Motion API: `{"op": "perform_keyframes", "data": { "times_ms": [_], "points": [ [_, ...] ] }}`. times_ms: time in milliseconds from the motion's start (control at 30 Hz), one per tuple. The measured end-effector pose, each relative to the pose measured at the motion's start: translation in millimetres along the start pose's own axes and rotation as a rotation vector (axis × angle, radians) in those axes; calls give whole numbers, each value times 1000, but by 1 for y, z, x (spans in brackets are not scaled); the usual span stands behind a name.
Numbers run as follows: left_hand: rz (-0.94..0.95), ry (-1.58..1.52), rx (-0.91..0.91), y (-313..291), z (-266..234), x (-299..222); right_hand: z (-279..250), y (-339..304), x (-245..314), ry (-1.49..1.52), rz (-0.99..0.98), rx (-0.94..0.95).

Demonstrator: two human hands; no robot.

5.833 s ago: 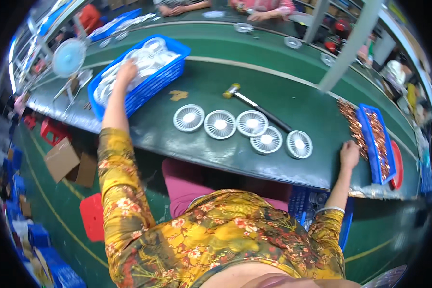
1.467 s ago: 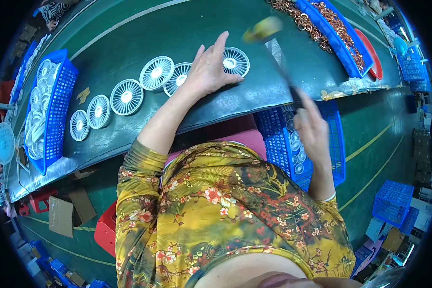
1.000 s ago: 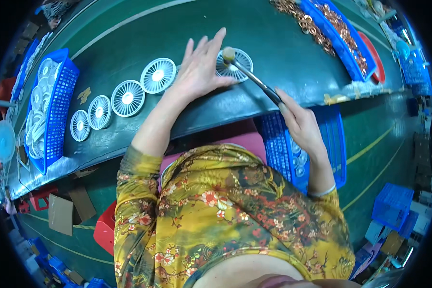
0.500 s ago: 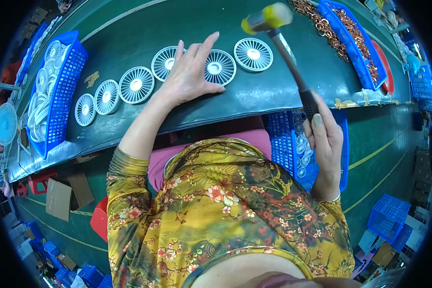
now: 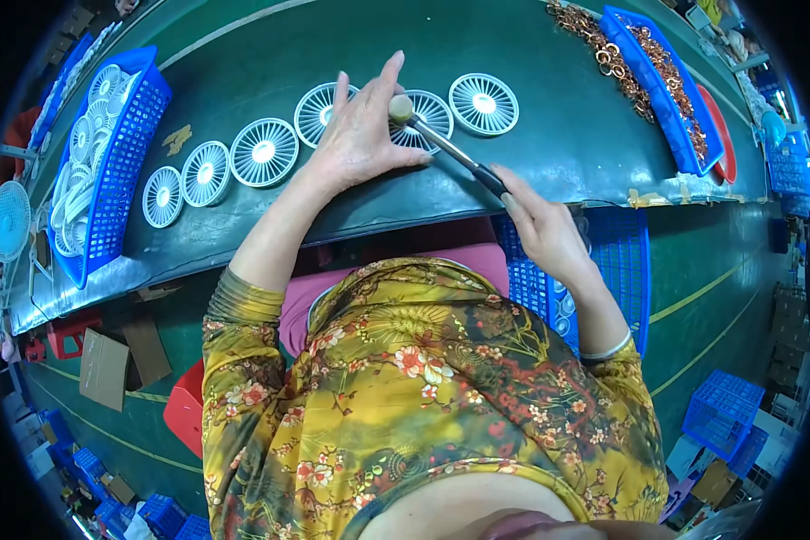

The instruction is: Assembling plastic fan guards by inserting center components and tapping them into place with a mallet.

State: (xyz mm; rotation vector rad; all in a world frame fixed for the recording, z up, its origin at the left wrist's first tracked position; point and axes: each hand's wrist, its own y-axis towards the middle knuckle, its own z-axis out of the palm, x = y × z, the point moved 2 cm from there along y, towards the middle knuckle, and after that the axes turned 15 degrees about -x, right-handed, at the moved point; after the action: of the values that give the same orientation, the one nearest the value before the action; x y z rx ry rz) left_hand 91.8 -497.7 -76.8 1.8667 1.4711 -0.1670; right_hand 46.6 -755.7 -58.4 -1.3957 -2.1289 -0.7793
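Note:
My right hand grips the dark handle of a mallet, whose pale yellowish head is over the hub area of a white round slatted grille. Whether the head touches the hub is hard to tell. Around this grille's left side, my left hand lies with fingers and thumb spread, the thumb at its near edge. More white grilles of the same kind lie in a row: one to the right, another partly behind my left hand, and several further left, such as a nearby grille.
A blue basket full of white grilles stands at the left on the green table. At the far right, copper-coloured rings lie beside a blue bin of them. Another blue basket sits below the table edge.
The mallet has swung down and left from above the table onto the grille by my left hand. My right hand has moved left with it; my left hand keeps nearly the same place.

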Motion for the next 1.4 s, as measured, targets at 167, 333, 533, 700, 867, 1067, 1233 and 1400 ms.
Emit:
{"op": "perform_keyframes", "data": {
  "times_ms": [167, 333, 533, 700, 867, 1067, 1233, 1400],
  "points": [
    [107, 258, -162, -9, -50, 27, -25, -14, 15, 104, 143, 68],
    [-95, 170, -14, -12, -50, 48, -4, -19, -7, 193, 173, 155],
    [-56, 88, -79, -18, -38, 35, -25, -6, 32, 492, 137, -161],
    [-111, 18, -49, -16, -39, 34, 26, 23, 26, 27, 46, 121],
    [27, 274, -165, -37, -84, 55, 12, 14, 42, 126, 57, 38],
    [-204, 235, -139, -71, -107, 81, 25, 5, 35, 102, -56, 92],
    [-182, 132, -163, -71, -85, 66, 19, 22, 66, 327, -66, 8],
    [-196, 178, -88, -68, -86, 63, 59, 31, 63, 3, -149, 133]
  ]
}}
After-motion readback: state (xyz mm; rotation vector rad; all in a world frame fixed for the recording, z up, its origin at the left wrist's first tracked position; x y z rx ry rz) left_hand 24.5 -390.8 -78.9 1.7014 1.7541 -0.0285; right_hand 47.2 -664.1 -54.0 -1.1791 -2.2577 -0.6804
